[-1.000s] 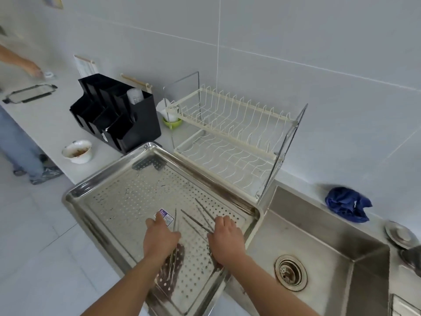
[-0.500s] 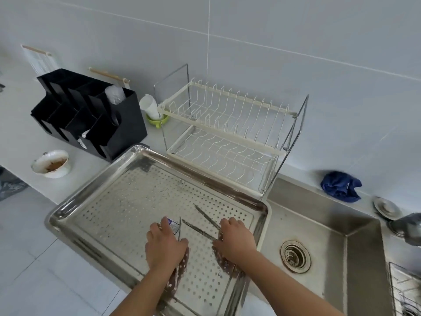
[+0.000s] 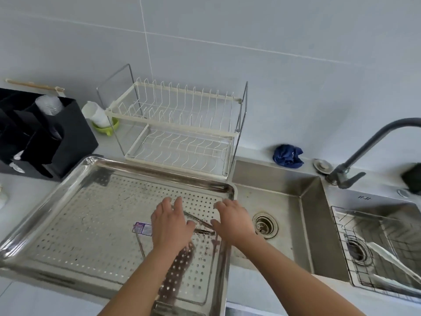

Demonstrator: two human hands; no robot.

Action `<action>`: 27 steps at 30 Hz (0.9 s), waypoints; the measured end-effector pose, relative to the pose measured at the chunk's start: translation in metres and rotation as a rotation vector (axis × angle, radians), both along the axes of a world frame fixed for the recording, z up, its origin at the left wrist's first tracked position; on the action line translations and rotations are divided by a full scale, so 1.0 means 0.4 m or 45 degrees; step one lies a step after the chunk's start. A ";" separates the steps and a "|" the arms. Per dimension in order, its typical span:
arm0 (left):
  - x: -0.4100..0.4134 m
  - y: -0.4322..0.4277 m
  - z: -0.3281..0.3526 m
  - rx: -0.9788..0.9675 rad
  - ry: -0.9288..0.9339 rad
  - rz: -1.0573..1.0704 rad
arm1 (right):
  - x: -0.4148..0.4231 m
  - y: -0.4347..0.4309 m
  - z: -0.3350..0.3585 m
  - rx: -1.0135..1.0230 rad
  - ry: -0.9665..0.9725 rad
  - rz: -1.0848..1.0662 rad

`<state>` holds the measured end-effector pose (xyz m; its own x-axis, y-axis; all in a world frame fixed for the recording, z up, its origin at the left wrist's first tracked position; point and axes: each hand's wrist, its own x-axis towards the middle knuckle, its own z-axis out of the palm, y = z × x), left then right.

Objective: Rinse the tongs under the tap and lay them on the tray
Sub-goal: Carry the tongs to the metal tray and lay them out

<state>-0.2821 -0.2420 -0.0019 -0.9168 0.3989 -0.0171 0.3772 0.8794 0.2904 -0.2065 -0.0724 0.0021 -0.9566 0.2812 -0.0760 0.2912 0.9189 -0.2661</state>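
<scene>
A perforated steel tray (image 3: 75, 176) lies on the counter left of the sink. Thin metal tongs (image 3: 201, 225) rest on the tray's right part, between my two hands. A second thin pair of tongs (image 3: 140, 246) lies beside my left wrist, near a purple label. My left hand (image 3: 170, 229) hovers flat over the tongs with its fingers spread. My right hand (image 3: 232, 221) is just right of them, fingers apart, thumb near the tongs' end. The dark tap (image 3: 364, 142) arches at the far right, and no water runs from it.
A steel sink (image 3: 303, 215) with a drain adjoins the tray; a second basin (image 3: 376, 247) with a wire basket is farther right. A white dish rack (image 3: 182, 133) stands behind the tray, a black organiser (image 3: 45, 142) at left, a blue cloth (image 3: 288, 155) by the wall.
My view has swung right, bringing the tap in. My left hand has let go of its tongs and spread its fingers. Both hands have shifted towards the tray's right edge.
</scene>
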 end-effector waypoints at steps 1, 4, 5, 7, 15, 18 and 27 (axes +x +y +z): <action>0.008 0.015 0.007 0.003 0.006 -0.031 | 0.019 0.012 0.006 -0.007 0.023 -0.028; 0.040 0.066 0.027 0.016 0.024 -0.134 | 0.084 0.058 0.025 -0.026 0.086 -0.128; 0.054 0.087 0.034 0.023 0.033 -0.170 | 0.110 0.077 0.031 -0.029 0.108 -0.176; 0.085 0.133 0.045 0.032 0.050 -0.239 | 0.166 0.118 0.042 -0.034 0.137 -0.271; 0.227 0.357 0.053 -0.005 0.079 -0.486 | 0.395 0.331 0.057 -0.057 0.104 -0.590; 0.288 0.462 0.043 0.007 0.046 -0.553 | 0.475 0.426 0.044 -0.074 0.072 -0.665; 0.490 0.810 -0.019 0.030 -0.026 -0.539 | 0.731 0.794 -0.046 -0.166 -0.127 -0.675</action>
